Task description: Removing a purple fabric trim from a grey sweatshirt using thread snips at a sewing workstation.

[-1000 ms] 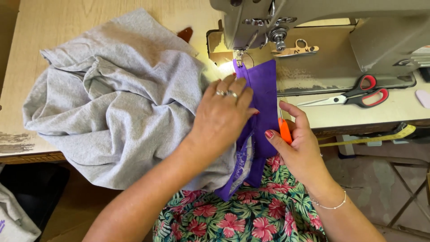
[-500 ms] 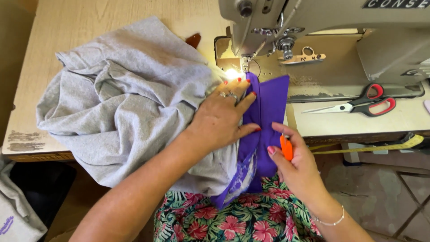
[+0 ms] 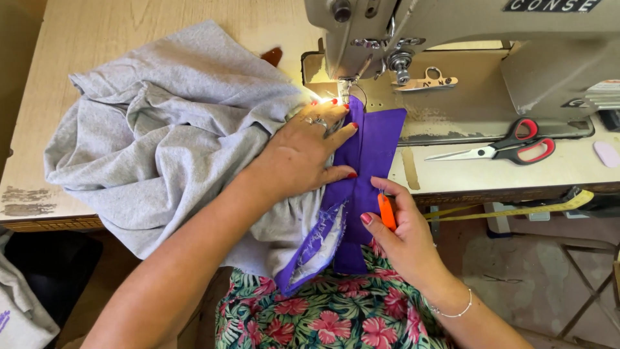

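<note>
Moved: between frames my left hand (image 3: 303, 155) slid farther toward the needle.
Left hand: flat, fingers spread, it pinned the purple cotton strip (image 3: 361, 168) on the grey jersey garment (image 3: 168, 142), keeping the seam aligned.
Right hand (image 3: 400, 232): nearer me, it pinched a small orange plastic tool (image 3: 386, 212) while steadying the strip's edge.

The grey garment (image 3: 174, 148) is soft, matt knit cloth; the purple strip (image 3: 368, 152) a smoother woven cloth, frayed pale underneath. The table (image 3: 129, 26) is worn, matt wood — scuffed at its left front edge. The scissors (image 3: 497, 150) pair shiny metal blades with glossy red plastic handles.
</note>
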